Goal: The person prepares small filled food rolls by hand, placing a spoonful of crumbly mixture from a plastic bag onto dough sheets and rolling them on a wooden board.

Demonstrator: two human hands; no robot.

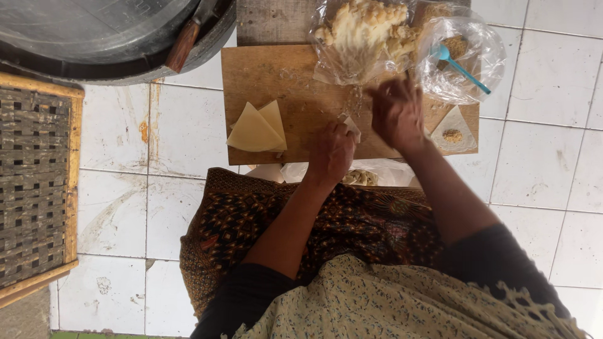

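A wooden board (295, 94) lies on the tiled floor in front of me. My left hand (331, 152) is closed on a small folded white wrapper (352, 125) near the board's front edge. My right hand (396, 113) hovers just right of it, fingers curled and blurred, nothing clearly in it. A stack of pale triangular wrappers (256, 129) rests on the board's left part. One triangular wrapper with a dab of brown filling (453, 133) lies at the board's right end.
A clear bag of pale crumbly dough (364, 34) and a bag of brown filling with a blue spoon (461, 63) sit at the board's far side. A large dark round pan (107, 44) is top left. A woven bamboo tray (38, 182) lies at the left.
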